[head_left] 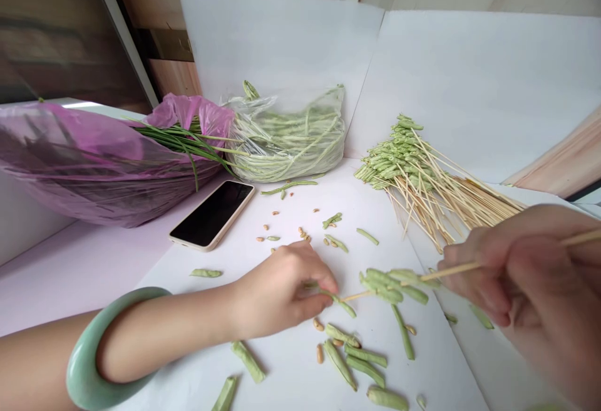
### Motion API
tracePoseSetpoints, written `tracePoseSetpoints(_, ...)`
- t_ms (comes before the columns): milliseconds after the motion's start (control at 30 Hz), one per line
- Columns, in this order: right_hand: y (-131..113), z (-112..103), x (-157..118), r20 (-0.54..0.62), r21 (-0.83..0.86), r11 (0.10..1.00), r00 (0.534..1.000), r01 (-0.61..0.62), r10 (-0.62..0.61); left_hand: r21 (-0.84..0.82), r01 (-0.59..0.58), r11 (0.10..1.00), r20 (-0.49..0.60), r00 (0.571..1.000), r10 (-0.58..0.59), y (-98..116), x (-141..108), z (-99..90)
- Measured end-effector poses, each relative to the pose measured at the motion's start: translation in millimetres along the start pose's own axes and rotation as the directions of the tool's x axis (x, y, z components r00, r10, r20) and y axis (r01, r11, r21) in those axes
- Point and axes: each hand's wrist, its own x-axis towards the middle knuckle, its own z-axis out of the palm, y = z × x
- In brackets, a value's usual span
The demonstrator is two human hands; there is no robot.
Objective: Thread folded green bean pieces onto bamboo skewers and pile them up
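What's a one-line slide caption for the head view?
Left hand pinches a green bean pod on a bamboo skewer held by the right hand, above scattered pods on white paper.

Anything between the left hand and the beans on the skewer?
Nothing visible. The left hand has its fingers on a green bean piece at the skewer tip. Only bare skewer, above the white sheet, separates it from the threaded green beans.

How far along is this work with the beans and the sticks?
A good part looks done: a big pile of filled sticks lies at the right. In hand: the right hand holds a stick with bean pieces, and the left hand pinches another piece. Left: scattered loose pieces and long beans in the clear bag.
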Motion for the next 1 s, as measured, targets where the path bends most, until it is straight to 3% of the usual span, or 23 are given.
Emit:
tracePoseSetpoints(133, 4.7, -6.2, 19.0, -0.091, 0.125, 0.991, 0.995, 0.04, -0.029, -0.333, 0.144, 0.932, -0.186, 0.959, -0.214, -7.3, 3.3, -0.1)
tracePoseSetpoints(233, 7.2, -3.2, 22.6, -0.1, 0.201, 0.98, 0.995, 0.005, 0.015, -0.629, 0.146, 0.763, -0.167, 0.934, -0.316, -11.2, 7.4, 0.9)
tracePoseSetpoints(300, 9.2, -0.7, 20.4, -0.11, 0.227, 0.973, 0.994, 0.037, -0.012, -0.728, 0.101, 0.678, -0.172, 0.931, -0.323, -11.7, 9.3, 1.1)
tracePoseSetpoints(433, 9.4, 4.3, 12.7, -0.094, 0.211, 0.974, 0.993, 0.088, -0.07, -0.756, 0.028, 0.654, -0.254, 0.909, -0.332, -11.6, 10.6, -0.5)
tracePoseSetpoints(567, 9.0, 11.2, 7.3, -0.05, 0.223, 0.966, 0.991, 0.129, -0.121, -0.74, 0.027, 0.672, -0.291, 0.888, -0.355, -12.7, 9.2, -1.4)
tracePoseSetpoints(800, 27.3, 20.3, 0.1, 0.099, 0.219, 0.975, 0.994, 0.028, -0.051, -0.65, 0.013, 0.76, -0.286, 0.922, -0.26, -6.5, 3.4, 1.7)
tracePoseSetpoints(1000, 32.2, 15.5, 0.8, 0.095, 0.192, 0.981, 0.995, 0.009, -0.027, -0.736, -0.009, 0.677, -0.263, 0.925, -0.274, -12.6, 6.7, 1.8)
